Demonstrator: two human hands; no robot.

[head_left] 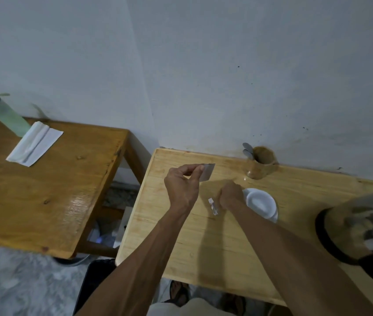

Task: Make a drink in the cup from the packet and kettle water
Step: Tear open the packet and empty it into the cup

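Note:
My left hand (184, 185) pinches a small silvery packet (207, 171) above the light wooden table (181, 236), left of the cup. My right hand (231, 194) is closed beside the white cup (260, 201), touching its left rim, and a small shiny strip (213, 205) sticks out below its fingers. The cup stands on a white saucer (275, 217); its inside looks white. The kettle (361, 226), metal with a black base and handle, stands at the table's right edge.
A wooden holder (262, 163) with spoons stands at the back by the wall. A darker wooden table (44, 190) to the left bears a pale green bottle (9, 116) and a folded white cloth (33, 144). My feet show under the table's near edge.

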